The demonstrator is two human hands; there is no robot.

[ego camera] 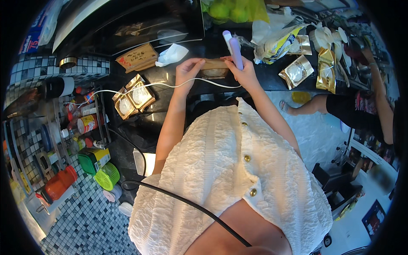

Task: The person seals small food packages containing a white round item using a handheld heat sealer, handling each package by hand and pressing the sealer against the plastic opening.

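Near the edge of a dark countertop, my left hand (pixel 188 74) pinches one top corner of a brown-gold packet (pixel 215 70) between thumb and fingers. My right hand (pixel 244 75) holds the packet's other top corner. That same hand also carries a lavender two-armed device (pixel 236 52), which looks like a small hair straightener, its arms slightly apart and pointing away from me. A white cord (pixel 165 85) runs from beside my right hand leftward across my left wrist. To the left lie gold foil packets (pixel 139 94) with clear windows and round pale contents.
A wooden box (pixel 137 58) and white crumpled paper (pixel 172 54) lie beyond my left hand. More gold packets (pixel 296 72) and a yellow-blue plastic bag (pixel 277 47) sit to the right. Bottles (pixel 87 123) stand on a left rack. Another person's leg (pixel 306 106) and arm appear at right.
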